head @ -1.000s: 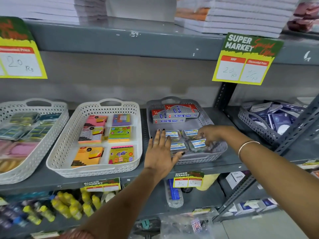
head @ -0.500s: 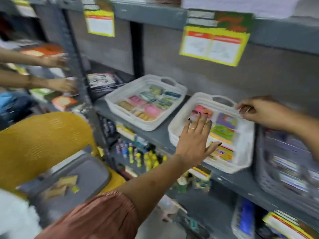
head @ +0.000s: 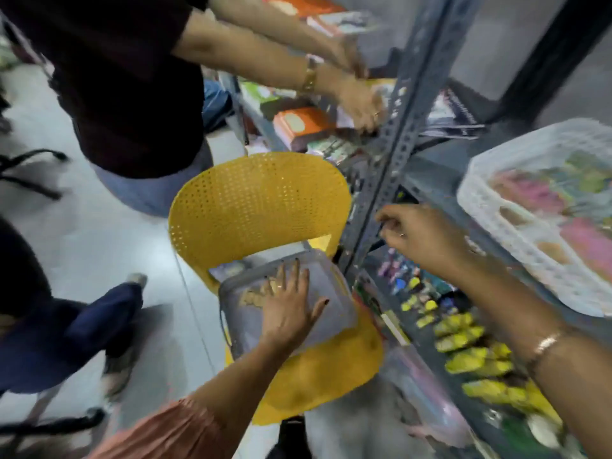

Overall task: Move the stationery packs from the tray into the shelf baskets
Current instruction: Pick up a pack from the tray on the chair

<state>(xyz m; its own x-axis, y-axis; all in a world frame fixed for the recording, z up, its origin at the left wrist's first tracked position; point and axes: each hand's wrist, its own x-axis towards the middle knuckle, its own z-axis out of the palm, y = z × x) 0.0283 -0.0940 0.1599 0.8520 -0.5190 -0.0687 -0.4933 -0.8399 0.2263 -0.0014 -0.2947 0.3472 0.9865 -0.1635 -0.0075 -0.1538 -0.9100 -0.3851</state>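
Low in the middle of the frame, the left hand (head: 291,309) lies flat inside the grey tray (head: 334,318), fingers spread wide over a few tan stationery packs (head: 253,297) near the tray's upper-left corner; motion blur hides whether any pack is gripped. That tray rests on the seat of a yellow perforated chair (head: 258,200). Right of centre, the right hand (head: 420,236) hangs beside the slotted grey shelf upright (head: 394,154), its fingers curled loosely together, holding nothing that can be made out. At the right edge a white shelf basket (head: 496,233) sits on the shelf, filled with pink and green packs. Across the upper left another person (head: 126,81) in a dark top reaches both arms into the shelving.
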